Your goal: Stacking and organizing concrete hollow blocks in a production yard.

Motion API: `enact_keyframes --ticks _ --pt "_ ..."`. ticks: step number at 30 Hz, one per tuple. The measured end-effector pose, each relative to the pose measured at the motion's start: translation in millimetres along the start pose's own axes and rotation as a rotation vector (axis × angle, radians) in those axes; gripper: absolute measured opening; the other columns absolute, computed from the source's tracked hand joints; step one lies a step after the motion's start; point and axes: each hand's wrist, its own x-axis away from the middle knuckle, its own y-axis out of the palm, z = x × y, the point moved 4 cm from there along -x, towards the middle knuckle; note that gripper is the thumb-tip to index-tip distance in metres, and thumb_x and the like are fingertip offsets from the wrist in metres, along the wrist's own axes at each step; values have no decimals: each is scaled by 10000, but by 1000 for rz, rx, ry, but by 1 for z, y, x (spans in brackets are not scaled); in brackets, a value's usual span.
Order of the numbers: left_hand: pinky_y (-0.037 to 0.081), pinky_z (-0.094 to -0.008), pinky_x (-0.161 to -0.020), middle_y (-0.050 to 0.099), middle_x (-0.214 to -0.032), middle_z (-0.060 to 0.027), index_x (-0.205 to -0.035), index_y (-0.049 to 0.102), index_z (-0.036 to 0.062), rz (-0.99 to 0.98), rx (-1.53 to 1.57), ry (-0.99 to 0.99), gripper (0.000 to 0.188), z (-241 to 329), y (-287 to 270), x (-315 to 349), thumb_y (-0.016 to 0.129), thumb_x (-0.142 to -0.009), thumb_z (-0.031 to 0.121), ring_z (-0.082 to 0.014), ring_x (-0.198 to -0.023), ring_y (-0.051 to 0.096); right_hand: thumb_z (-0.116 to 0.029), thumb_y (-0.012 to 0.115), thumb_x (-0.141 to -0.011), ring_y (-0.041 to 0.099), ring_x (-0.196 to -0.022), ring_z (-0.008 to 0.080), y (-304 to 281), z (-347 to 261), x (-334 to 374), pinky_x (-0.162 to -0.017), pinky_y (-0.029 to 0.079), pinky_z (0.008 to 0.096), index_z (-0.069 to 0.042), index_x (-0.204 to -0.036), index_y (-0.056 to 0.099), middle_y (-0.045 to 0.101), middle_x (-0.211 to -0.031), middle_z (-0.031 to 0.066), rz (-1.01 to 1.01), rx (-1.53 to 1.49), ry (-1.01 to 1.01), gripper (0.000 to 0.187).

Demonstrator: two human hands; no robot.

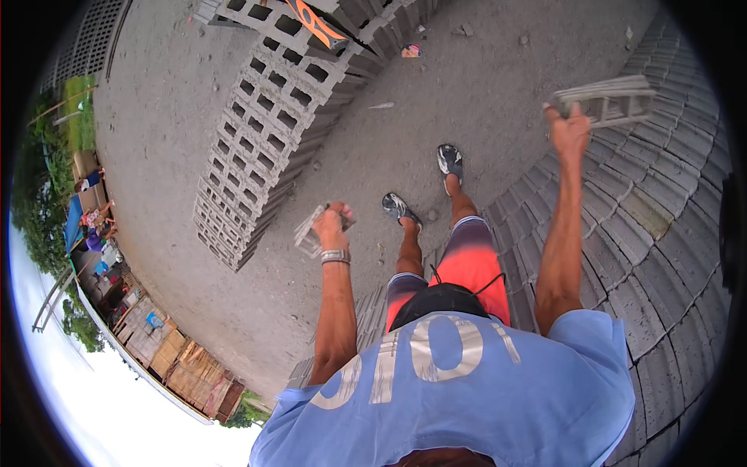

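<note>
Out to the right, my right hand (570, 134) is closed on one end of a grey hollow concrete block (627, 104). Open cells show along the block, which hangs in front of a large stack of grey blocks (599, 187). My left hand (330, 226), with a band at the wrist, grips another grey hollow block (308, 236), slightly blurred and partly covered by the fingers. It is held above the ground, beside the near end of a long row of stacked hollow blocks (257, 144) whose cells face up.
An orange and black object (317, 25) lies on the far end of the block row. Bare grey ground (381, 136) with small stones and a scrap of litter (411, 50) runs between the stacks. People (95, 222) are near a shed (171, 350) at the far left.
</note>
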Motion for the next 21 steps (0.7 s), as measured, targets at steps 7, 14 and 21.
enact_keyframes --ticks 7,14,21 --pt "576 -358 -782 685 -861 -101 -1050 652 -70 -528 532 -18 279 73 131 43 736 -847 102 -226 -778 673 -166 799 -741 658 -727 199 111 -20 167 -701 518 352 -29 -888 648 654 -764 99 -874 -642 231 251" --pt "576 -360 -799 625 -788 -73 -1081 626 -74 -167 302 -20 298 3 -106 -5 719 -863 107 -211 -735 631 -126 793 -812 621 -584 149 -35 40 44 -687 520 279 0 -947 656 607 -624 32 -280 -905 404 230" --pt "558 -356 -696 593 -756 -58 -986 638 -51 -50 421 142 206 26 -147 -17 687 -859 104 -201 -680 605 -200 814 -794 586 -642 148 -123 54 -29 -712 488 306 11 -984 668 627 -743 27 40 -432 172 319"
